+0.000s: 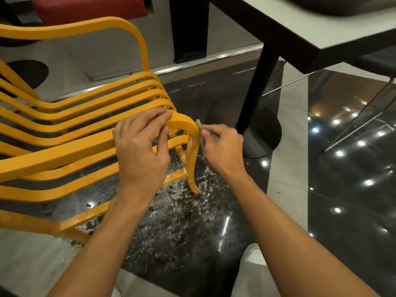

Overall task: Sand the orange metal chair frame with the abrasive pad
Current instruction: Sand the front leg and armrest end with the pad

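Orange metal chair frame (85, 144) on dark floor (214, 264), left hand (141, 151) gripping its front bend, right hand (222, 151) pinching thin grey abrasive pad (200, 126) to the edge; pad may slip off narrow curve.

Orange chair frame (70, 144), grey abrasive pad (200, 126), glossy black floor (353, 211) speckled with white dust, red seat (90, 7)

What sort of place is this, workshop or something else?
Probably a furniture showroom or café, not a workshop: glossy dark stone floor reflecting ceiling spotlights, a pedestal table, a red upholstered seat behind the orange chair frame.
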The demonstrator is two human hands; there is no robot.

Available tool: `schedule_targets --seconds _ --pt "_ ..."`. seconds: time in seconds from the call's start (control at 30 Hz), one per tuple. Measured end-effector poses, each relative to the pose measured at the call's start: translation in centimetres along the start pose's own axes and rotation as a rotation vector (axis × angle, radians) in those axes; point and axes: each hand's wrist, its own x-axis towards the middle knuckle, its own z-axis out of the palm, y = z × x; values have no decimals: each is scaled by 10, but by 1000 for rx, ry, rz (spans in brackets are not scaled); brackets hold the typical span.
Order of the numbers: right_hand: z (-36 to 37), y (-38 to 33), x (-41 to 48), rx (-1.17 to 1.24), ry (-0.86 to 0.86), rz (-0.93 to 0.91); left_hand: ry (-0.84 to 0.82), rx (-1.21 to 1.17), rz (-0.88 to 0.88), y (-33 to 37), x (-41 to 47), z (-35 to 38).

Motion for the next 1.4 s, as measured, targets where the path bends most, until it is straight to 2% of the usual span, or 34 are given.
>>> schedule_targets --seconds 0.07,0.23,0.43,0.63,0.73,1.0,1.1,1.27,1.4 --pt "-1 -1 -1 28 -18 16 2 -1 0 1 0 0" --pt "-1 -11 -5 109 53 -98 4 -2 10 1 0 0" --pt "1 -3 -1 104 -14 75 -14 -4 19 1 1 -2" --pt "4 -25 -14 172 100 -195 -15 3 28 0 1 -2" --pt "5 -13 -7 185 94 -68 -17 0 22 1 1 -3" --pt "12 35 0 219 -140 280 -37 -14 28 -1 0 -5" --pt "11 35 2 247 -138 276 -39 -10 37 0 0 -5" --pt "5 21 9 356 -53 160 -20 -8 46 0 0 -4" --pt "12 32 4 309 -92 248 -15 -6 42 0 0 -3"
